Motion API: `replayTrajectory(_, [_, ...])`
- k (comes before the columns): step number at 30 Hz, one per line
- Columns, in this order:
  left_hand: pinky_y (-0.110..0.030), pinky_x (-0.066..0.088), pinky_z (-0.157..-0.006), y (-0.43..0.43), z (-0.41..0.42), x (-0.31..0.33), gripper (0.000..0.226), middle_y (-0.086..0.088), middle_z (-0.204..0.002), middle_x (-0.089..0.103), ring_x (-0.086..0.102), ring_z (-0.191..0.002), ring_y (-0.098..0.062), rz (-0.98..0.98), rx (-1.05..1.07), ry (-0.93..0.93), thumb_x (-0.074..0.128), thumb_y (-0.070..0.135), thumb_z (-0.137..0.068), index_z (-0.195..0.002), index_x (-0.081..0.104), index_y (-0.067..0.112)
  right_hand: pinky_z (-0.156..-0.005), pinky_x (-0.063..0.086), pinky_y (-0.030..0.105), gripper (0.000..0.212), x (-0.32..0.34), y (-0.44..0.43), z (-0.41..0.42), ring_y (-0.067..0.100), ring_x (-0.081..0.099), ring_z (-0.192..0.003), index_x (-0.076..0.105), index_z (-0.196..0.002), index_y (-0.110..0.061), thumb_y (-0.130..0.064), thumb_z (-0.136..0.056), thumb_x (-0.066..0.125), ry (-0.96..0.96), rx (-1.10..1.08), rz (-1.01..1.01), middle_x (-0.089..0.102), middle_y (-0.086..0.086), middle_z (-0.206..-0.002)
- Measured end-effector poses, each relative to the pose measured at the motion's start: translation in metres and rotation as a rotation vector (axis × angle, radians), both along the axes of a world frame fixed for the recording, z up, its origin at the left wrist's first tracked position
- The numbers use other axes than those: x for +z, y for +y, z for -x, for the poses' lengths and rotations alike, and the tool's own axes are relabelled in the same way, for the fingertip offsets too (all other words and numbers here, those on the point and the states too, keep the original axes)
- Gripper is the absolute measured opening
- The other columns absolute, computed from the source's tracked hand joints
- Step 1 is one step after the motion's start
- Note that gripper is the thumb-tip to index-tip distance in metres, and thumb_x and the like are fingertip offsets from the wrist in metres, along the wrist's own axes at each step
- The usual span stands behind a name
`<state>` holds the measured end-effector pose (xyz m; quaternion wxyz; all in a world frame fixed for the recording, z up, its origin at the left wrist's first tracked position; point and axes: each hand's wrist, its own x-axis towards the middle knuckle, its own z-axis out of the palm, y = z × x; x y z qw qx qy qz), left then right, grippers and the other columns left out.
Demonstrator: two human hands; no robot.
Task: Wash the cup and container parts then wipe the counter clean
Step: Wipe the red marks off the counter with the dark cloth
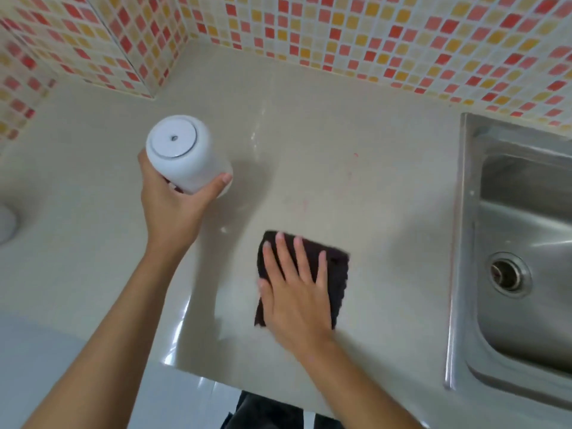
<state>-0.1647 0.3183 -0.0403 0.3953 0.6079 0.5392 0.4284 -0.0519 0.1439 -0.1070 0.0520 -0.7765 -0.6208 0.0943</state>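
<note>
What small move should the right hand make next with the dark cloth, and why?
Probably slide the dark cloth forward over the faint reddish smears just beyond it. The right hand presses it flat on the counter, those marks look unwiped, and the left hand holds the white container off to the side.

Open counter ran through the middle of the frame, from the tiled wall along the top down to the dark cloth at lower centre, where the right hand lay flat on it. At upper left the white container, gripped by the left hand, blocked the way, with a jutting tiled corner behind it. The steel sink bounded the right side. A white object sat at the left edge.
</note>
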Motion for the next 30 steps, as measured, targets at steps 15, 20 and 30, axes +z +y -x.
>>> replayTrajectory(15, [-0.04,0.048,-0.104,0.026,-0.005,0.001,0.094,0.005,-0.14,0.05,0.051,-0.126,-0.006,-0.053,-0.022,-0.005,0.087,0.034,-0.069,-0.143,0.032,0.016,-0.114,0.012,0.055,0.057,0.001,-0.027,0.029,0.024,0.012,-0.147,0.023,-0.151,-0.025,-0.048,-0.099,0.032,0.041,0.146,0.019,0.015,-0.002,-0.16])
replayTrajectory(20, [-0.034,0.048,-0.103,0.021,-0.008,-0.002,0.092,0.006,-0.138,0.051,0.053,-0.124,-0.002,-0.051,-0.026,0.022,0.087,0.032,-0.069,-0.142,0.032,0.018,-0.115,0.01,0.054,0.055,-0.007,0.103,-0.064,0.021,0.014,-0.146,0.025,-0.15,-0.028,-0.048,-0.099,0.025,-0.021,0.0,-0.048,0.019,-0.004,-0.159])
replayTrajectory(30, [-0.02,0.051,-0.092,0.019,0.002,-0.002,0.088,0.003,-0.135,0.054,0.056,-0.12,-0.006,-0.071,0.015,0.017,0.088,0.027,-0.069,-0.14,0.036,0.017,-0.117,0.003,0.052,0.053,-0.014,0.173,-0.094,0.024,0.005,-0.147,0.017,-0.152,-0.027,-0.043,-0.101,0.017,-0.02,-0.239,-0.097,0.011,-0.001,-0.161])
